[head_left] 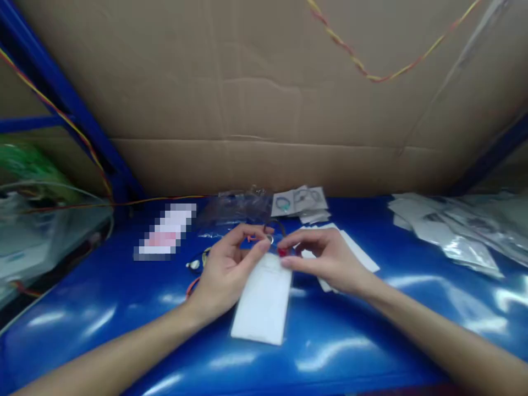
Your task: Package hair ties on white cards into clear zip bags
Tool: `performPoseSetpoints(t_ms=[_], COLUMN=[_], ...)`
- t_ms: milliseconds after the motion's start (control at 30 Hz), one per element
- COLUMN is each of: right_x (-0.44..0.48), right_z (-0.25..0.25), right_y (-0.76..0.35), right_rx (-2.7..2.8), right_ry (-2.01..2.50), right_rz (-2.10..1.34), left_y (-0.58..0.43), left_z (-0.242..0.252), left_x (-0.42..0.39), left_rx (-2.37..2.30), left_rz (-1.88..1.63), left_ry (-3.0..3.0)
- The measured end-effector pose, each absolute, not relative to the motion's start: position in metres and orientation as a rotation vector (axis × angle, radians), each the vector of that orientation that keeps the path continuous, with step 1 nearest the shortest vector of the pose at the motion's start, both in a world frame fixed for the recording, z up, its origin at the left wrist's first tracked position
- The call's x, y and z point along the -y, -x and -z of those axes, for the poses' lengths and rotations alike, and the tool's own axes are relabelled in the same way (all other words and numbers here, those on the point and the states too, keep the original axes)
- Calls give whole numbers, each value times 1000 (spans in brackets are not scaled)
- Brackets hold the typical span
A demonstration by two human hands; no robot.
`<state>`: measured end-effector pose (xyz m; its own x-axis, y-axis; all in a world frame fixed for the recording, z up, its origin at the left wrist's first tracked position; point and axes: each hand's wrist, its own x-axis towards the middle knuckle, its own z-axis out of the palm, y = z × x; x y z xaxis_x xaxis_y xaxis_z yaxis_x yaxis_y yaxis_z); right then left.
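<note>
Over the middle of the blue table my left hand (226, 264) and my right hand (325, 256) face each other, both closed in a pinch. Between them runs a thin dark cord bracelet (281, 224). A small silvery ring (270, 238) on it sits at my left fingertips. My right thumb and forefinger grip a small red piece (282, 252) that seems to belong to the bracelet. A white card in a clear sleeve (264, 308) lies just beneath my fingertips. Partly behind my left hand are an orange-red cord (192, 287) and a small pale charm (193, 264).
White cards (358, 250) lie under and behind my right hand. Farther back are clear plastic bags (239, 209) and cards with bracelets (299, 201). More bagged cards (445, 225) are piled right. A blurred-out paper (165, 234) lies left. Cardboard (264, 110) walls the back.
</note>
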<state>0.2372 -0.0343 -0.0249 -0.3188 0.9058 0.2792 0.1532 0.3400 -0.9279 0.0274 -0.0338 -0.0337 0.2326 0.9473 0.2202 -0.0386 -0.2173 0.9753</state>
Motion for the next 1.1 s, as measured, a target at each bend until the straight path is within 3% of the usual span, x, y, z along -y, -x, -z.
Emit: performPoseSetpoints(t_ms=[400, 700, 1100], right_x=[35, 37, 39], right_z=[26, 24, 17], right_y=[-236, -240, -240], right_rx=[1650, 1862, 2034], right_ry=[831, 890, 822], right_rz=[-1199, -886, -874], left_y=[-29, -30, -30], left_z=[32, 33, 30], left_x=[37, 35, 37], left_rx=[-880, -888, -928], left_rz=[-1191, -1238, -1265], left_ry=[-1420, -1461, -1505])
